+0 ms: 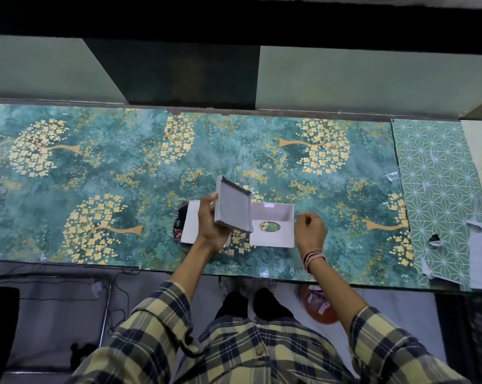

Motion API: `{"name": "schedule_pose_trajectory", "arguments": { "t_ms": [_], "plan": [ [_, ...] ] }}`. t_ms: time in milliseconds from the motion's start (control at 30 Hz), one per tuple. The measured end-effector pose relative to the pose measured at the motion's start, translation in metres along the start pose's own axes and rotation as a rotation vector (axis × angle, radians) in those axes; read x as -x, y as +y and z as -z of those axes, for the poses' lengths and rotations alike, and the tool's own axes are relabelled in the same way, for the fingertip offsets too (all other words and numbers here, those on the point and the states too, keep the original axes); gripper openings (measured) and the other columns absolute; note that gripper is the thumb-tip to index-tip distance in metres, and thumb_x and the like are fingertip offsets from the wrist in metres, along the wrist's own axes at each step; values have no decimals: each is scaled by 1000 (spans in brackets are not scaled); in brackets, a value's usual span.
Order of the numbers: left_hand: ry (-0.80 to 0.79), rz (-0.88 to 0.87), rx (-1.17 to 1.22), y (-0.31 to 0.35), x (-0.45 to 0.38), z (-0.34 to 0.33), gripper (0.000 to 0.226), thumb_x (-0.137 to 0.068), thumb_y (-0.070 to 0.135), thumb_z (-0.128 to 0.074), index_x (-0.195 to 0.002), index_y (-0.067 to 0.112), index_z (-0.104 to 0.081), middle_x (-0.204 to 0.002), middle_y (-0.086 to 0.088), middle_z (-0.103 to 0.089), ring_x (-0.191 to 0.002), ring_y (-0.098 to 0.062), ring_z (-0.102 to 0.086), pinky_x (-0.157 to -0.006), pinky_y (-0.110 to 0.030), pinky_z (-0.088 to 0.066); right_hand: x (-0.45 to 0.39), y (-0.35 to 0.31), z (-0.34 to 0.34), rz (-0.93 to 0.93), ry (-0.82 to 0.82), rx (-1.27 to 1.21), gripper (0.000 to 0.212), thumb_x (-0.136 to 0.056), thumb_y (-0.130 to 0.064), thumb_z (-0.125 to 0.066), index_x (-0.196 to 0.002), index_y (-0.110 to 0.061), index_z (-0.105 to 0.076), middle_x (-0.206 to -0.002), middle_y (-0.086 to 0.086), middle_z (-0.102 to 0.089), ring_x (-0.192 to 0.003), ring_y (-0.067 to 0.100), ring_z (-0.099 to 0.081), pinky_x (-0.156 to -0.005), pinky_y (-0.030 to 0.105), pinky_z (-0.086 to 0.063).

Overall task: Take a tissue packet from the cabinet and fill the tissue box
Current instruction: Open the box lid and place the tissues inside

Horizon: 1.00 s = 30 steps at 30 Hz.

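A white tissue box (pixel 273 228) lies on the green flowered table top, its inside facing up and an oval slot in its bottom face. My left hand (pixel 210 225) holds a grey tray-like lid (pixel 232 207) tilted on edge above the box's left part. A white flat piece (pixel 190 225) lies under that hand, and a dark patterned packet (pixel 178 225) peeks out at its left edge. My right hand (pixel 310 227) hovers just right of the box with fingers curled, holding nothing that I can see.
The table (pixel 95 167) runs wide to both sides. Behind it stand pale green cabinet doors (pixel 372 81) around a dark open gap (pixel 178 76). A patterned green sheet (pixel 433 189) covers the right end. An orange bin (pixel 321 306) stands on the floor by my feet.
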State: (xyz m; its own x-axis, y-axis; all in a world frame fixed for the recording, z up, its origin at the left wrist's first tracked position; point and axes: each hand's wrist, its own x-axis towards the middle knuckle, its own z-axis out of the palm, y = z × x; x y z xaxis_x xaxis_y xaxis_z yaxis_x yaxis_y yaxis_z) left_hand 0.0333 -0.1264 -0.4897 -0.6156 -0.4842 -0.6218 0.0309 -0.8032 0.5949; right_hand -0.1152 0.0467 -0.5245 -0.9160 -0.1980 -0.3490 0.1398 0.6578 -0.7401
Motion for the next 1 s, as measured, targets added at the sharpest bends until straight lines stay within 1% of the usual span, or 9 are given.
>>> {"name": "schedule_pose_trajectory", "arguments": {
  "t_ms": [133, 200, 333, 433, 567, 733, 833, 933, 1000],
  "plan": [
    [-24, 11, 52, 12, -5, -20, 60, -97, 54, -38, -116, 7, -71, -104, -16, -71, -91, -30, -65, -76, -37, -50, -5, -49, -5, 97, -524, -120, 49, -96, -43, -60, -79, 3, -66, -70, 3, -53, -61, 13, -46, -56, 26, -38],
    [-18, 11, 9, 14, -7, -33, 56, -100, 48, -34, -109, 8, -73, -99, -14, -75, -86, -27, -69, -73, -35, -52, -10, -62, -12, 91, -621, -129, 48, -96, -40, -63, -65, -4, -55, -61, 3, -44, -53, 14, -39, -53, 26, -34],
    [175, -60, -237, 19, -17, -42, 37, -102, 29, -39, -89, 9, -68, -86, -9, -75, -80, -26, -69, -69, -36, -52, -36, -67, -22, 120, -393, -62, 46, -92, -11, -61, -52, -17, -40, -50, 1, -33, -50, 16, -30, -56, 29, -27],
    [339, -177, -457, 26, -23, -24, 26, -99, 25, -53, -89, 8, -71, -89, -10, -74, -82, -26, -69, -81, -44, -59, -57, -68, -24, 127, -267, 125, 43, -88, -7, -59, -52, -13, -37, -50, 6, -31, -50, 19, -28, -53, 31, -22],
    [541, -345, -686, 33, -10, 5, 23, -98, 22, -57, -79, 18, -69, -87, -15, -73, -79, -25, -67, -76, -41, -57, -78, -70, -31, 67, -180, 247, 48, -87, -1, -55, -48, -13, -32, -46, 6, -26, -46, 19, -23, -54, 33, -22],
    [663, -358, -831, 38, 4, 36, 13, -94, 13, -60, -91, 10, -72, -85, -2, -69, -79, -17, -62, -75, -35, -52, -93, -68, -44, 13, -169, 344, 47, -88, -1, -57, -50, -11, -31, -48, 7, -30, -48, 22, -31, -54, 31, -27],
    [665, -293, -938, 37, 9, 52, 19, -90, 10, -65, -104, 2, -74, -97, -8, -72, -89, -24, -66, -76, -36, -53, -93, -68, -47, -15, -189, 378, 43, -85, 2, -56, -53, -11, -31, -52, 6, -31, -47, 18, -28, -47, 28, -20],
    [614, -265, -1073, 29, 8, 66, 16, -83, 6, -68, -95, -1, -73, -89, -11, -71, -85, -33, -67, -70, -45, -54, -78, -80, -45, 9, -159, 412, 20, -83, -7, -54, -65, -6, -46, -68, 15, -47, -60, 26, -45, -50, 30, -30],
    [587, -249, -1134, 23, 3, 76, 24, -81, 12, -70, -103, 2, -72, -101, -13, -72, -92, -33, -67, -68, -40, -50, -59, -88, -52, 149, -154, 400, 22, -86, -9, -54, -101, 3, -64, -103, 27, -60, -95, 38, -58, -75, 39, -49]
  ]
}}
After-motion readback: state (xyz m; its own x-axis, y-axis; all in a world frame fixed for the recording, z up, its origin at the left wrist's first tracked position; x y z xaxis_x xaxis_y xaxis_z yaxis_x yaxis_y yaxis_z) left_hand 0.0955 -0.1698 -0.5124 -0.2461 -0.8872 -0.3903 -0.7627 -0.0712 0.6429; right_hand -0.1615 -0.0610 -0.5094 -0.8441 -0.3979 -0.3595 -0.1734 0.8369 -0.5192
